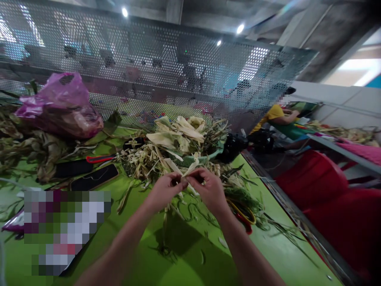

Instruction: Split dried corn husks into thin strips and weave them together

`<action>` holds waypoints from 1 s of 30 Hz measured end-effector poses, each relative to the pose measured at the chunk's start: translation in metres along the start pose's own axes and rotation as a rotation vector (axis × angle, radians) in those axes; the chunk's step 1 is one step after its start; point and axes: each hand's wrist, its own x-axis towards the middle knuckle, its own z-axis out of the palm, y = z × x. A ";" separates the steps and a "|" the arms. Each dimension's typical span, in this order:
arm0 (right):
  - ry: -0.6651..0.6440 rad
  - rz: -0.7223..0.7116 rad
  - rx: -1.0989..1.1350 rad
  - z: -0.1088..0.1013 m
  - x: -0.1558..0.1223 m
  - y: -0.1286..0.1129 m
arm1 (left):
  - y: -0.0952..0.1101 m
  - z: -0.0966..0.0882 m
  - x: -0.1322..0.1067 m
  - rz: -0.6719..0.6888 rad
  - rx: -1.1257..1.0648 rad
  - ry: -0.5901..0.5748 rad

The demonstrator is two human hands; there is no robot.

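Note:
Over the green table, my left hand [167,188] and my right hand [207,186] meet fingertip to fingertip. Both are pinched on a pale strip of dried corn husk [190,167], whose ends stick up above the fingers. Beyond them sits a green basin [218,151] heaped with dried husks [181,135]. Shredded plant bits [139,163] lie around the basin. Close to my right forearm are scissors [253,216] with yellow and red handles, partly under green strands [241,196].
Left on the green table [137,246] lie a phone [95,177], a red-handled cutter [99,158] and a purple plastic bag [65,107]. A perforated metal panel [133,71] stands behind. Red chairs [312,178] stand at right; a person in yellow [275,113] sits beyond.

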 end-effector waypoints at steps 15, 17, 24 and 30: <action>-0.080 0.157 0.161 0.009 0.001 0.002 | -0.007 0.005 0.001 -0.096 -0.245 0.101; -0.074 0.166 0.150 0.010 0.002 0.002 | -0.007 0.004 0.002 -0.089 -0.272 0.085; -0.066 0.117 0.182 0.009 0.005 0.007 | -0.002 -0.001 0.001 -0.140 -0.384 0.056; 0.033 -0.027 0.023 0.007 0.000 -0.003 | -0.002 -0.003 0.003 -0.220 -0.478 0.264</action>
